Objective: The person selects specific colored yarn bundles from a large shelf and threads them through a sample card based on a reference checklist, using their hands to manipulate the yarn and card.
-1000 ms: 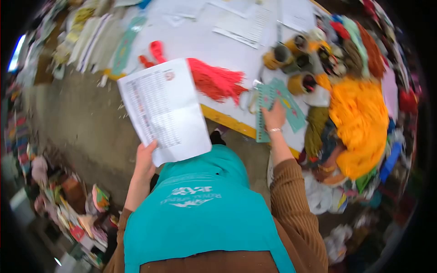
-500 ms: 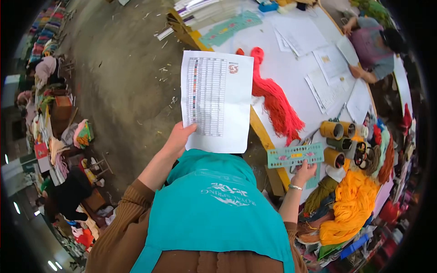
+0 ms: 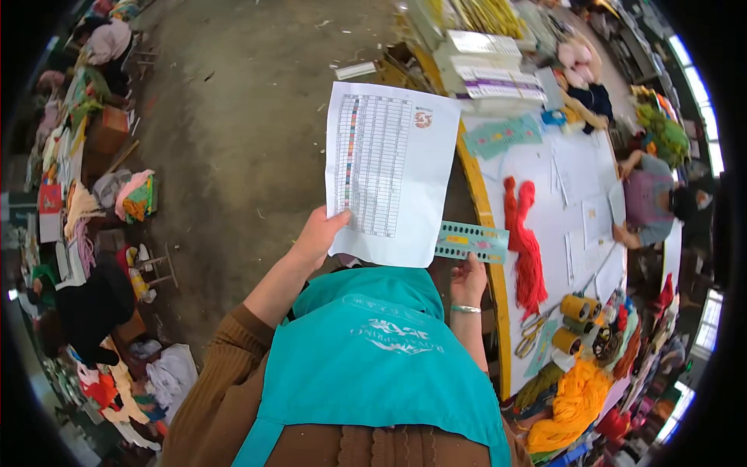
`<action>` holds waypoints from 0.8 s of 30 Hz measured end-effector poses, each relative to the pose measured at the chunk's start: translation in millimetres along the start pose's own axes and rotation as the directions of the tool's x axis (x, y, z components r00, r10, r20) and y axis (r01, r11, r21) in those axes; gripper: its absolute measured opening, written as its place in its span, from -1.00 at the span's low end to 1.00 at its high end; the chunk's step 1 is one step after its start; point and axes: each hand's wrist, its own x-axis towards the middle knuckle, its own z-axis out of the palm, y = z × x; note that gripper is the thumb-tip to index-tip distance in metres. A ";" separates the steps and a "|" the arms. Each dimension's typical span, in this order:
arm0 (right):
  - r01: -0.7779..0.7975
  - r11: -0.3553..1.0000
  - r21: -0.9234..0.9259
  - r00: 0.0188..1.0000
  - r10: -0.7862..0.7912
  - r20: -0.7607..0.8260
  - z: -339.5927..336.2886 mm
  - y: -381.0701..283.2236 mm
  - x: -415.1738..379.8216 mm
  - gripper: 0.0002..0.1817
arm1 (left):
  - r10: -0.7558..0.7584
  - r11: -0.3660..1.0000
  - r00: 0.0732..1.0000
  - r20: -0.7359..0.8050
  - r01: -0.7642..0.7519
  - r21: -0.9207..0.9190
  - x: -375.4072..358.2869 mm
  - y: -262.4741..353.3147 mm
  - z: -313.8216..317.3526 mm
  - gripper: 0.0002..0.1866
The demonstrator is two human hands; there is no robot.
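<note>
My left hand point(image 3: 324, 237) pinches the lower left edge of a white printed sheet point(image 3: 426, 171), which bears a table with a column of colour swatches and hangs upright in front of the teal apron. Closed on the lower edge of a green card point(image 3: 472, 242) with dark holes along its edges is my right hand point(image 3: 468, 279). The card's left end lies behind the sheet's right edge. Beyond it, on the white table point(image 3: 498, 175), lies a bundle of red yarn point(image 3: 529, 261).
Scissors point(image 3: 531, 336), yellow tubes point(image 3: 576, 307) and orange yarn point(image 3: 572, 401) lie at the table's near end. Another green patterned sheet point(image 3: 503, 136) is farther up. A person point(image 3: 650, 198) sits across the table, holding paper. Piled textiles and people line the left side.
My right hand has brought the green card leftwards, from over the table edge to beside the sheet. The view has turned, so the table now appears farther right.
</note>
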 end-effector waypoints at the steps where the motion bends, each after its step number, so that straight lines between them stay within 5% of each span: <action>1: -0.043 0.999 0.001 0.998 0.043 0.051 25.3 7.0 -0.5 -0.88 | 0.019 0.999 1.000 -0.014 -0.019 -0.032 4.5 7.0 -14.0 -0.61; 10: -0.369 0.929 0.000 0.853 0.339 0.398 241.0 77.7 35.1 -0.92 | 0.104 0.968 0.973 -0.208 -0.147 -0.203 47.5 84.0 -114.0 -0.62; 13: -0.452 0.890 -0.066 0.706 0.402 0.583 318.9 103.8 57.5 -0.75 | 0.105 0.959 0.957 -0.271 -0.169 -0.227 73.3 117.9 -148.0 -0.62; 14: -0.479 0.870 -0.119 0.647 0.441 0.622 344.3 106.2 63.2 -0.84 | 0.102 0.958 0.952 -0.288 -0.172 -0.229 86.8 130.6 -158.7 -0.62; 16: -0.207 0.937 -0.280 0.670 0.345 0.657 416.3 103.9 39.6 -0.81 | 0.129 0.930 0.945 -0.301 -0.221 -0.293 113.9 157.5 -180.9 -0.62; 17: -0.206 0.930 -0.305 0.624 0.365 0.691 436.6 114.5 58.8 -0.78 | 0.120 0.909 0.932 -0.342 -0.241 -0.339 126.3 176.4 -191.7 -0.59; 19: -0.500 0.848 -0.177 0.635 0.498 0.591 496.9 126.3 78.7 -0.80 | 0.113 0.869 0.905 -0.410 -0.290 -0.400 148.1 211.1 -216.9 -0.56; 22: -0.428 0.876 -0.222 0.615 0.462 0.640 578.0 125.7 79.9 -0.89 | 0.134 0.900 0.870 -0.474 -0.308 -0.310 177.2 248.3 -253.2 -0.54; 24: -0.455 0.816 -0.356 0.554 0.573 0.605 632.0 129.0 79.8 -0.84 | 0.095 0.912 0.854 -0.511 -0.281 -0.300 194.6 275.4 -272.0 -0.54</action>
